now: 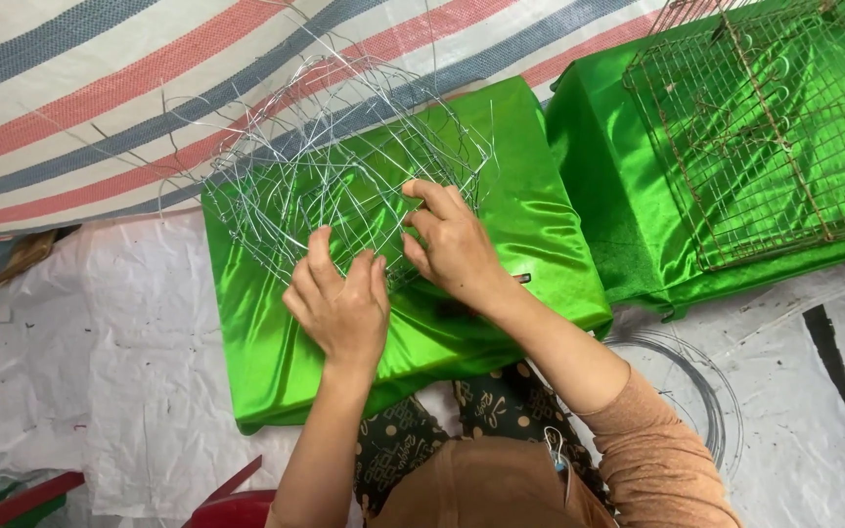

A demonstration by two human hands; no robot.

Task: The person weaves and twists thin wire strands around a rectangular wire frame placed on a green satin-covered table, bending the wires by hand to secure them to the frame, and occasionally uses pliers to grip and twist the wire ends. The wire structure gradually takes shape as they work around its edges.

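Nearest us, our left hand (342, 303) rests palm down on the green satin cushion (276, 362), fingers curled into the near edge of the tangled wire frame (344, 166); its grip looks narrow on a strand. Our right hand (452, 244) sits just beside it, slightly farther in, pinching wires between thumb and forefinger (what exactly it pinches is too fine to tell). The frame spreads away from both hands, up-left. Beyond, right, a rusty wire-mesh cage (775, 127) lies on another green cushion (628, 225).

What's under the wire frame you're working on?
The wire frame sits on a green satin cushion, with both hands on it. Whatever fills the cushion is covered by cloth.
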